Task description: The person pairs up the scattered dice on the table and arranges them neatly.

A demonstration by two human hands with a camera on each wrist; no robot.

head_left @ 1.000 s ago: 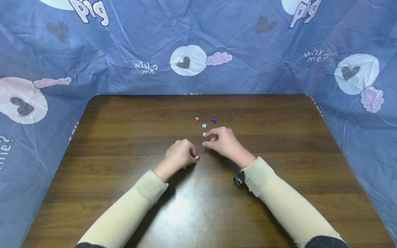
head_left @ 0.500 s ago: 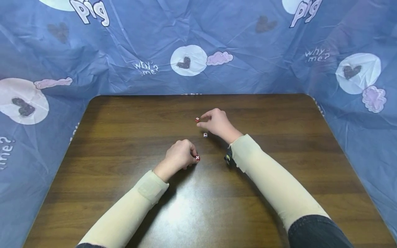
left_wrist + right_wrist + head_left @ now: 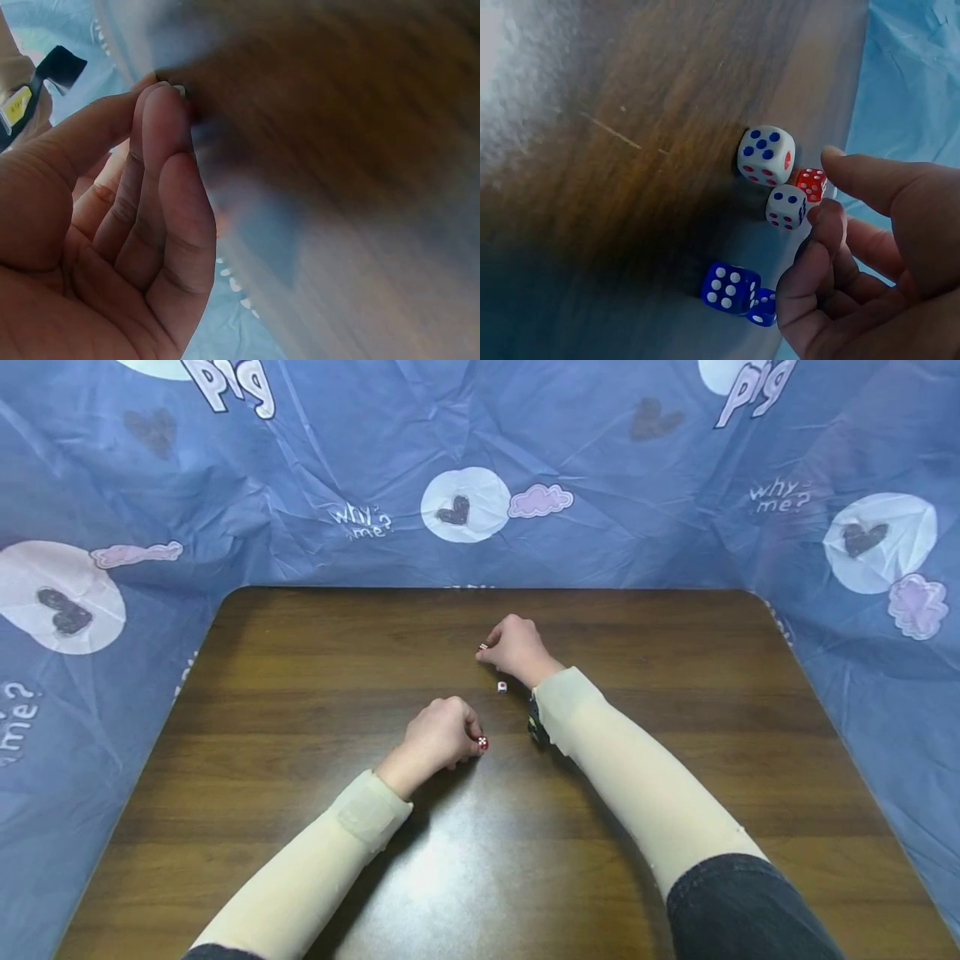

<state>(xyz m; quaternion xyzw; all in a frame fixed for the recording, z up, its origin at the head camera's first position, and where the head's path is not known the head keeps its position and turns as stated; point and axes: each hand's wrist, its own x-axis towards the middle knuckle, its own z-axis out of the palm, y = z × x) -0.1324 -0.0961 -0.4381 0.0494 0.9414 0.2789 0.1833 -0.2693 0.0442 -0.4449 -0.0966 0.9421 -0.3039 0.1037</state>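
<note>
My left hand point(image 3: 438, 731), low over the middle of the table, pinches a near red die point(image 3: 483, 743) with white pips at its fingertips. In the left wrist view, the curled fingers point(image 3: 180, 217) mostly hide that die. Farther back, my right hand point(image 3: 519, 650) has its thumb and fingertips around a far red die point(image 3: 482, 647). In the right wrist view this red die point(image 3: 811, 184) shows between thumb and fingers. Close by are a larger white die point(image 3: 766, 155) and a smaller white die point(image 3: 786, 207). Two blue dice, one larger point(image 3: 731, 286), one smaller point(image 3: 763, 307), lie beside the right fingers.
One white die point(image 3: 502, 687) stands on the brown wooden table point(image 3: 315, 660) between the two hands. A blue printed cloth point(image 3: 405, 443) hangs behind the table's far edge and at its sides. A dark strap point(image 3: 536, 722) sits at the right wrist.
My right hand has moved away from me and left, from near the white die to the far red die, and its fingers have closed around it. The left hand keeps its place.
</note>
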